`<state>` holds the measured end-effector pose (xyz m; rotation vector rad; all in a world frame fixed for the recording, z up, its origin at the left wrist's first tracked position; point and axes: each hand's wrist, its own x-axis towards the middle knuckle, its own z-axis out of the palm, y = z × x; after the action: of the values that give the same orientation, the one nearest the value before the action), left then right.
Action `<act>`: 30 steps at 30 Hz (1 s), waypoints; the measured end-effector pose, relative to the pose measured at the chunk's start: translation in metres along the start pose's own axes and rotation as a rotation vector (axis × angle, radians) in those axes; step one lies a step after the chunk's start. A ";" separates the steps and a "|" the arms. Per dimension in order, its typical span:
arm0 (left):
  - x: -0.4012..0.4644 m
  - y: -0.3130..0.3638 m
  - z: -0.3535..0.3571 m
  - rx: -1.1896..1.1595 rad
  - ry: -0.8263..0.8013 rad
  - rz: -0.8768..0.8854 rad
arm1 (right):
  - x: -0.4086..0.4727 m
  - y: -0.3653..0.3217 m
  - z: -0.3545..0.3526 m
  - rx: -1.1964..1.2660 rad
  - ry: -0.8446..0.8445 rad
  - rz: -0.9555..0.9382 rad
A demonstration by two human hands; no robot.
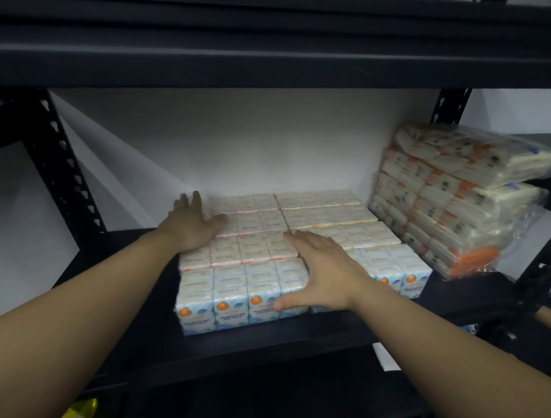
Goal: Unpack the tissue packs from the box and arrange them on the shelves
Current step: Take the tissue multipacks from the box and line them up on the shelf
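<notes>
Head view, looking into a dark metal shelving unit against a white wall. Tissue packs sit on the middle shelf, laid out as a flat block of plastic-wrapped bundles, several rows deep, running from near the shelf's front edge back toward the wall. Front faces of the nearest bundles show blue-and-white wrapping with orange round marks and small print; the wording is mostly too blurred to read. Left hand lies flat, palm down, on the top of the block at its back left corner, fingers spread and straight, not closed around anything. Right hand also lies flat on top, nearer the front and about mid-block, fingers extended and apart, thumb hanging over the front face of a near bundle; no clamp on any pack. Both forearms reach in from the bottom of the frame, bare. To the right on the same shelf, touching or just beside the block, stands a taller stack of wrapped packs with orange patches, in clear plastic, leaning slightly and blurred. An upper shelf spans the top of the frame. A perforated upright post stands at left. Something yellow shows at bottom left, too cropped to identify.
</notes>
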<state>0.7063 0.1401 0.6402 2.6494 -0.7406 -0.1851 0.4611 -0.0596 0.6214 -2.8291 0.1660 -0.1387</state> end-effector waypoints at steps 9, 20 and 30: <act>-0.116 0.064 0.020 0.181 -0.128 0.363 | -0.025 0.047 -0.027 -0.148 -0.089 0.006; -0.114 0.066 0.062 0.432 -0.053 0.428 | -0.011 0.070 -0.024 -0.287 -0.101 -0.103; -0.104 0.073 0.068 0.432 -0.021 0.390 | -0.001 0.065 -0.019 -0.336 -0.069 -0.067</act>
<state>0.5682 0.1152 0.6094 2.8196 -1.4207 0.0626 0.4519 -0.1269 0.6192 -3.1710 0.0859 -0.0295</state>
